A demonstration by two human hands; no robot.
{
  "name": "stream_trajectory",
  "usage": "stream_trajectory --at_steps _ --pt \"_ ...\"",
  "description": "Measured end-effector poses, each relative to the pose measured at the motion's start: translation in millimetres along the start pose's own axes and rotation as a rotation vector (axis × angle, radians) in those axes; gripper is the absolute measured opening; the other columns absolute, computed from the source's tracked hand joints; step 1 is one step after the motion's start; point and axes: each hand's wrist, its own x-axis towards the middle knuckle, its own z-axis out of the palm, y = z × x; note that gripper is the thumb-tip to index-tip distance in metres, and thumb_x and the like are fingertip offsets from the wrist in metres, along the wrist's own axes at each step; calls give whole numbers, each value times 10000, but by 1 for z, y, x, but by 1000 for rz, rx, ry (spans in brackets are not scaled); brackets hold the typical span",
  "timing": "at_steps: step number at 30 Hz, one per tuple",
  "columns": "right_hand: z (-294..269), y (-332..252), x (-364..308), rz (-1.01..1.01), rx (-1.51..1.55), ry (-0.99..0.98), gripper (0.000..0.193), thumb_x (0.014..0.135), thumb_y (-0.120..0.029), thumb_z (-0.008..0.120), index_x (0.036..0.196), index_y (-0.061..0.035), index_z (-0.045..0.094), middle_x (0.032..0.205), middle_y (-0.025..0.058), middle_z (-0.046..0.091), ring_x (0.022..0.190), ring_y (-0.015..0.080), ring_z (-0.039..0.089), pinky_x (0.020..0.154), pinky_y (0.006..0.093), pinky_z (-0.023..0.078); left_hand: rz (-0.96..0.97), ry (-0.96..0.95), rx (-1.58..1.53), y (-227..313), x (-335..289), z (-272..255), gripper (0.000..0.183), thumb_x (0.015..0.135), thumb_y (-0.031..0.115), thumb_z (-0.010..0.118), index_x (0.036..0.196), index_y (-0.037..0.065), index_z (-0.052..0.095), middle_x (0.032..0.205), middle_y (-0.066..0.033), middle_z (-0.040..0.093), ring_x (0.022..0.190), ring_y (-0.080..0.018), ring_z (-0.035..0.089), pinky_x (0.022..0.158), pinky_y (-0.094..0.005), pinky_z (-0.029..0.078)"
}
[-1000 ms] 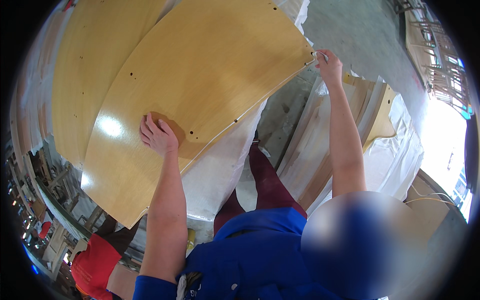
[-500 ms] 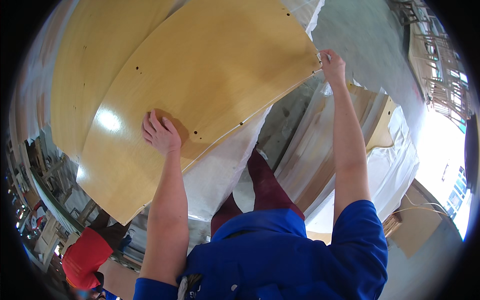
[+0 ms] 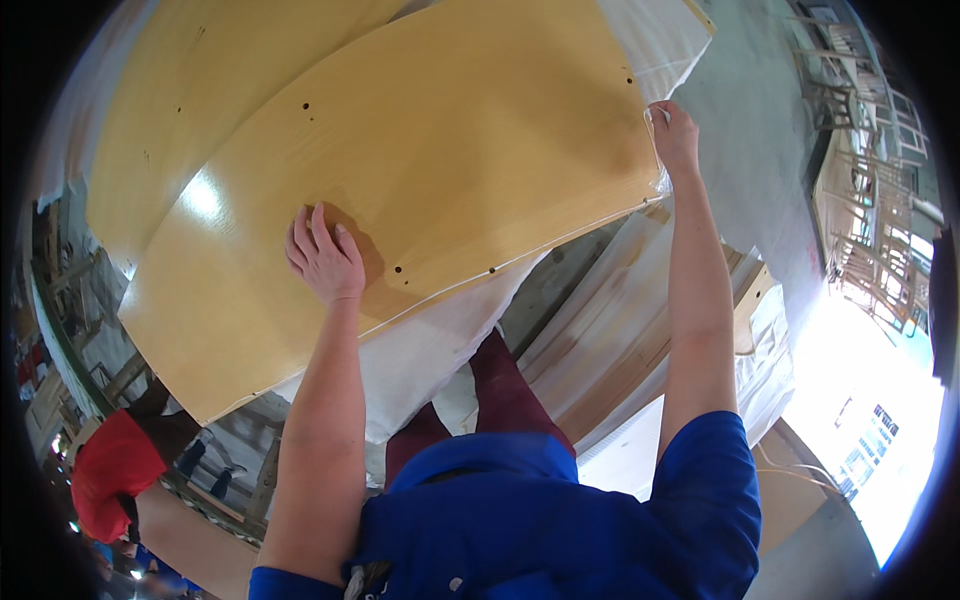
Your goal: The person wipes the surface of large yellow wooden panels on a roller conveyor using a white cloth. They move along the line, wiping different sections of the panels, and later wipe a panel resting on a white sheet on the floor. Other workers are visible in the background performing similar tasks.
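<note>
A glossy light-wood panel (image 3: 480, 150) with a curved far edge and several dark drilled holes lies in front of me. My left hand (image 3: 328, 258) rests on its top face, fingers spread, near two holes. At the panel's right edge, beyond the near corner, my right hand (image 3: 676, 137) is closed in a pinch on a thin white strip (image 3: 657, 118). The same kind of white line (image 3: 440, 292) runs along the panel's near edge. Whether the strip is cord or thin foam is hard to make out.
Another wood panel (image 3: 150, 130) lies underneath to the left, and white wrapping sheet (image 3: 440, 335) hangs below. Wrapped boards (image 3: 600, 320) are stacked by my right side. A person in a red shirt (image 3: 115, 470) is at lower left. Wooden chair frames (image 3: 870, 190) stand far right.
My right hand has moved from the near right corner farther along the panel's right edge, still pinching the white strip. My left hand stays flat on the panel. The view has turned slightly.
</note>
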Motion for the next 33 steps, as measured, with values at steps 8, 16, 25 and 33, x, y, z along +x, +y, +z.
stream_trajectory --at_steps 8,16,25,33 --pt "9 -19 39 -10 -44 -56 202 850 -188 527 954 -43 623 884 201 632 831 353 606 737 393 468 8 -30 29 -3 1 -1 405 876 297 436 1262 175 436 1322 -75 394 1211 -301 337 1016 -457 237" --pt "11 -23 46 64 -35 -105 271 810 -271 579 979 -68 642 879 186 646 838 326 619 753 369 471 9 -37 26 -2 3 -3 408 878 302 430 1264 167 435 1323 -80 391 1219 -305 330 1020 -461 232" --pt "13 -19 50 97 -51 -113 282 813 -276 569 967 -52 643 846 202 643 821 321 623 742 375 469 19 -27 11 -1 3 -3 406 880 301 429 1263 169 436 1324 -77 389 1215 -304 331 1019 -462 231" --pt "17 -23 51 96 -71 -95 276 811 -270 567 965 -52 638 819 190 645 791 308 628 726 375 471 12 -34 23 -1 2 -4 406 877 296 431 1263 168 435 1323 -79 390 1217 -306 326 1021 -462 228"
